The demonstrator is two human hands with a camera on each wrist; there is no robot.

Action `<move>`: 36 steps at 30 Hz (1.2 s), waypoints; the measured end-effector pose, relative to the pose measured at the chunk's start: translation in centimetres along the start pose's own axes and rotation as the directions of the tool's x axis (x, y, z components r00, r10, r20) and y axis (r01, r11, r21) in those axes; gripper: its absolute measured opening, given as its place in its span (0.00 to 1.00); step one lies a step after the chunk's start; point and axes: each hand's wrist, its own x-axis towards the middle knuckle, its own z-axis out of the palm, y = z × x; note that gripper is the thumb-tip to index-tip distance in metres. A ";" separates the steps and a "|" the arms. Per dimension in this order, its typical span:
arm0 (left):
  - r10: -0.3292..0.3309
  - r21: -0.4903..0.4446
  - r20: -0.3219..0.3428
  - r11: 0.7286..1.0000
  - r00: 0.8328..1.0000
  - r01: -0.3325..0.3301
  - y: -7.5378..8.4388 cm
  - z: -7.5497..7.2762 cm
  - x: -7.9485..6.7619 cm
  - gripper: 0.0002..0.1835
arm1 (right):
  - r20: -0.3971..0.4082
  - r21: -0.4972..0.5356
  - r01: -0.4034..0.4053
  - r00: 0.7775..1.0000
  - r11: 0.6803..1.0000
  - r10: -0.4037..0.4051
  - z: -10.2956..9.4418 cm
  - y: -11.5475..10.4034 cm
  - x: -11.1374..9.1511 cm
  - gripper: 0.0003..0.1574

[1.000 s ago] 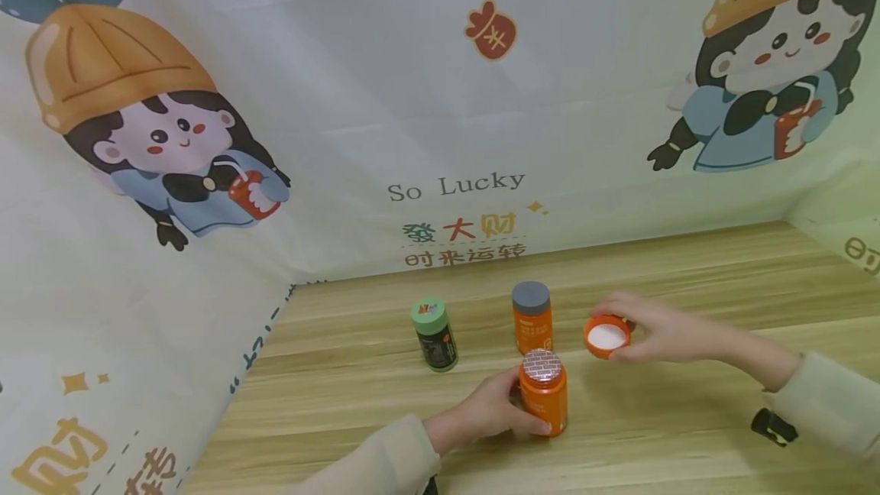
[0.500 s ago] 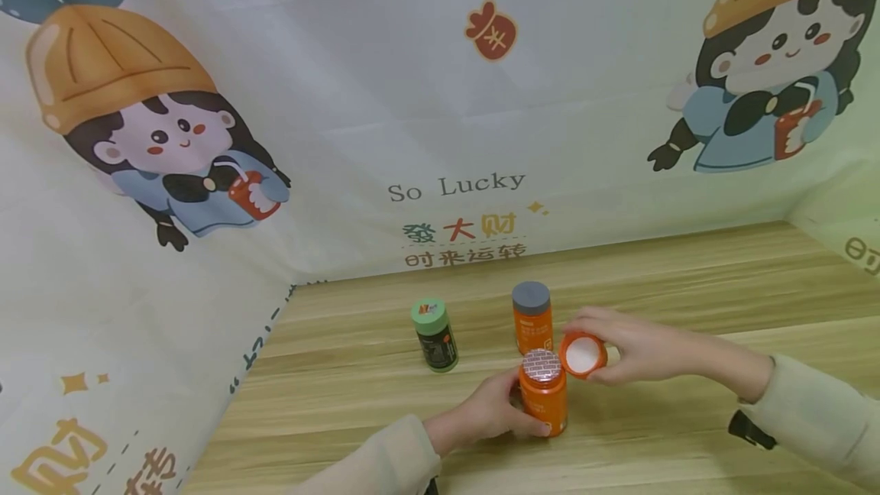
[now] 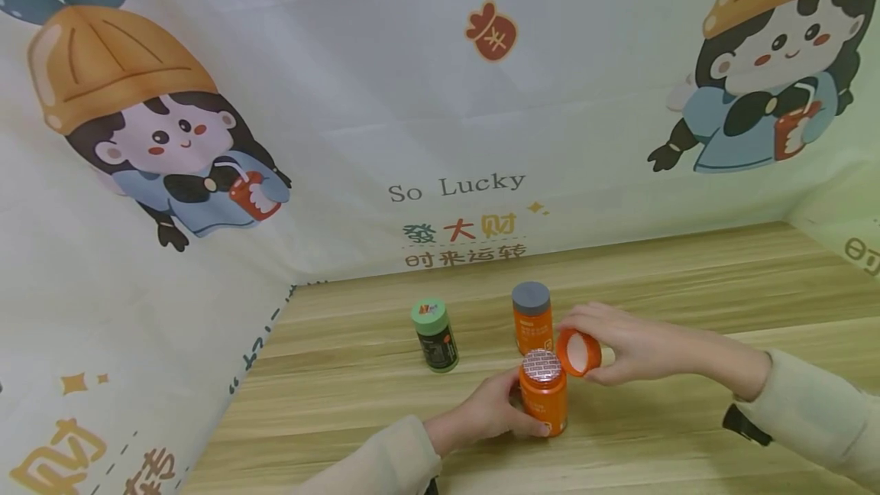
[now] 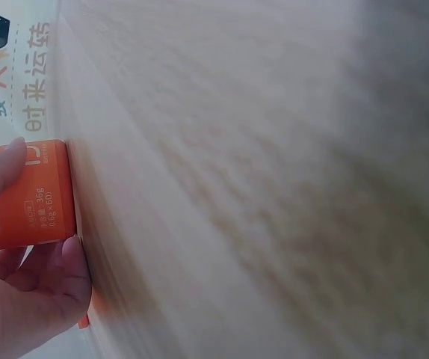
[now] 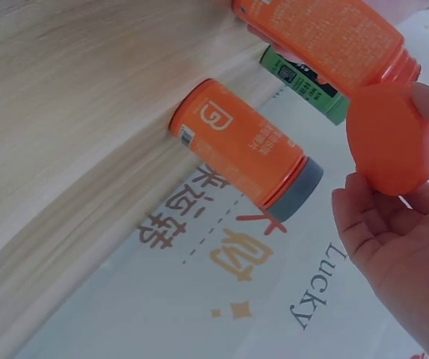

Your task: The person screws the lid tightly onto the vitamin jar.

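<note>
My left hand [image 3: 500, 406] grips an orange bottle [image 3: 545, 402] that stands upright on the table, thumb in front and fingers behind. A printed foil seal [image 3: 542, 366] covers the bottle's mouth. In the left wrist view the bottle's labelled side [image 4: 39, 198] shows between thumb and fingers. My right hand [image 3: 622, 342] pinches an orange lid [image 3: 580, 353] by its rim, tilted on edge, with its white inside facing the head camera. It is right beside the bottle's neck; the right wrist view shows the lid's plain outer face [image 5: 392, 138].
Behind the held bottle stands another orange bottle with a grey cap [image 3: 532, 299]. To its left is a dark bottle with a green cap [image 3: 431, 317]. Printed cloth [image 3: 344, 136] hangs behind and left of the wooden table [image 3: 330, 388].
My right hand has moved left with the lid, up to the bottle's neck, and the lid has tilted more onto its edge. The left hand and bottle have stayed put.
</note>
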 end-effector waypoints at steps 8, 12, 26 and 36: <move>-0.008 -0.013 0.000 1.000 1.000 0.008 0.0 0.0 0.0 0.29 | 0.041 0.144 -0.011 0.999 0.990 0.005 0.0 -0.8 0.7 0.30; -0.005 -0.002 -0.006 1.000 1.000 0.005 0.0 0.0 0.0 0.29 | 0.060 0.201 -0.039 0.998 0.979 0.028 0.1 -1.0 1.1 0.28; 0.026 -0.018 -0.016 1.000 1.000 -0.026 0.1 0.0 -0.2 0.27 | 0.072 -0.011 0.229 0.971 0.973 -0.228 0.5 -0.6 3.1 0.23; 0.036 -0.012 -0.018 0.999 0.999 -0.036 -0.2 0.0 0.0 0.27 | 0.152 0.007 0.211 0.966 0.977 -0.210 0.3 -1.1 3.7 0.21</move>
